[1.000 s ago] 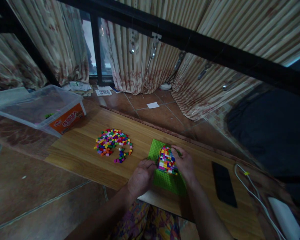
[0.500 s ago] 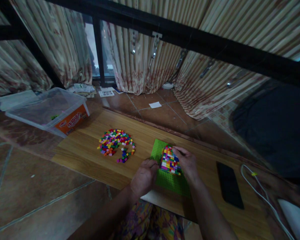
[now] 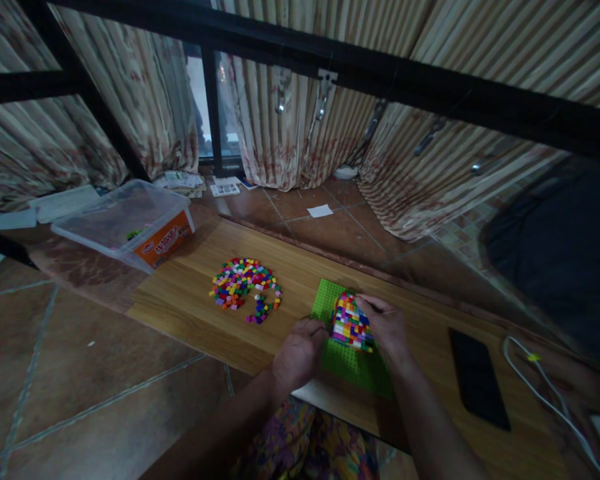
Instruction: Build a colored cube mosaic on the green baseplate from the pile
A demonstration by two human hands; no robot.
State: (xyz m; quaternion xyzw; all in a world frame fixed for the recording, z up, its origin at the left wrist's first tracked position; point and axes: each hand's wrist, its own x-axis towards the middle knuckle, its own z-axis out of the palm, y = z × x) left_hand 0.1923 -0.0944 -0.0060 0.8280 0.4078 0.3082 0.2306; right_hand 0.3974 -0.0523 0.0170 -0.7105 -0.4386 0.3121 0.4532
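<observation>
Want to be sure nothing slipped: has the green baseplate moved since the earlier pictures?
No: against the wooden table, the green baseplate shows no visible shift; the whole view has swung.

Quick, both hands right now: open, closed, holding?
Left hand: curled at the green baseplate; any hold cannot be told.
Right hand: curled at the brick build; any hold cannot be told.

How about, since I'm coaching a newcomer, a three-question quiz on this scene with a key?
1. What colour is the label on the plastic bin? a) blue b) orange c) green
2. True or false: the loose bricks lie on the wooden table, off the green baseplate.
3. Which hand is nearer the flat black object?

Key: 1 b; 2 true; 3 right hand.
</observation>
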